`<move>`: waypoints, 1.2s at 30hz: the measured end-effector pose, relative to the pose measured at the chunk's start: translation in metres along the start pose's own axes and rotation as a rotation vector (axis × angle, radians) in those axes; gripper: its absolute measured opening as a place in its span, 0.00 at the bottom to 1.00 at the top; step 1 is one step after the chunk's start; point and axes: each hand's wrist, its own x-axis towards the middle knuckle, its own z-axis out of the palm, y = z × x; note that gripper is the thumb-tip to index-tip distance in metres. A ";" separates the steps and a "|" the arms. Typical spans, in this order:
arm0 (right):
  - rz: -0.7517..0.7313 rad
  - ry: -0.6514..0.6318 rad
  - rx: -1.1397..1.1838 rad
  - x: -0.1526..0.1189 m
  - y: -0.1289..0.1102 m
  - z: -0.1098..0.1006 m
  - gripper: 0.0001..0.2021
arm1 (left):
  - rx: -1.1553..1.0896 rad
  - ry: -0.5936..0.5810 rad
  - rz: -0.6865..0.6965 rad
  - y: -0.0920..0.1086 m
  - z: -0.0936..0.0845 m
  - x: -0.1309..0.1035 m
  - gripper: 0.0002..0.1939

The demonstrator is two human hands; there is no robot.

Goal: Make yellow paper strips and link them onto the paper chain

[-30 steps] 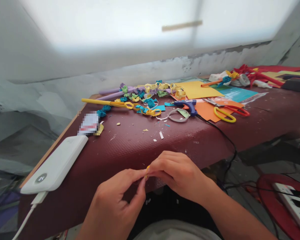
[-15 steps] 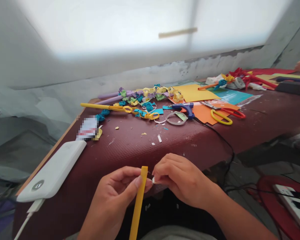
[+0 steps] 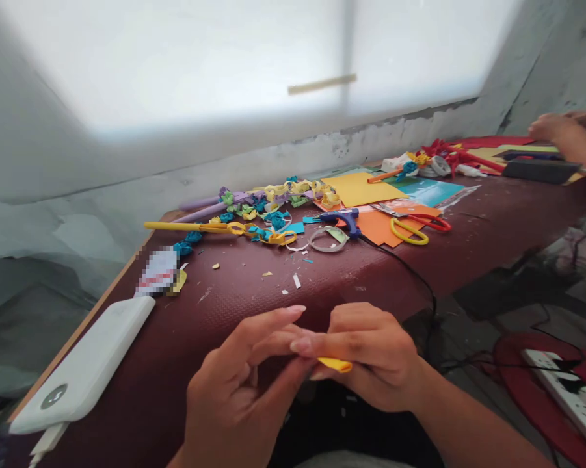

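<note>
Over the near edge of the table, my right hand (image 3: 373, 357) is closed on a yellow paper strip (image 3: 335, 365). One folded-looking end of the strip pokes out between its fingers; the rest is hidden. Against the right fingertips, my left hand (image 3: 251, 383) pinches at the strip with thumb and fingers, its index finger raised. Whatever lies between the touching fingertips is covered. Beyond the hands lie a yellow paper chain on a stick (image 3: 214, 227), a blue glue gun (image 3: 351, 221) and scissors (image 3: 410, 231) with red and yellow handles.
A white power bank (image 3: 85, 364) with a cable lies at the left edge. Orange paper (image 3: 378, 227) and yellow paper (image 3: 363, 188) lie at the back. A black cord runs off the table towards a power strip (image 3: 568, 393). Another person's hands (image 3: 560, 130) show at the far right.
The yellow strip, upright in my left hand before, is now mostly hidden between both hands. My right hand has closed on it. The view has shifted right; another person's hands show more.
</note>
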 end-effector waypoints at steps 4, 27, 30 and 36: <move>0.087 0.267 0.170 0.013 0.021 -0.018 0.12 | 0.340 -0.132 0.186 -0.020 -0.007 0.052 0.15; 0.075 0.370 0.051 0.054 0.122 -0.021 0.09 | 0.470 -0.042 -0.045 -0.133 0.016 0.197 0.16; 0.095 0.442 0.090 0.054 0.128 -0.023 0.06 | 0.306 -0.066 -0.055 -0.134 0.018 0.196 0.15; 0.219 0.614 0.286 0.060 0.153 -0.031 0.14 | -0.030 -0.038 -0.166 -0.135 0.018 0.197 0.15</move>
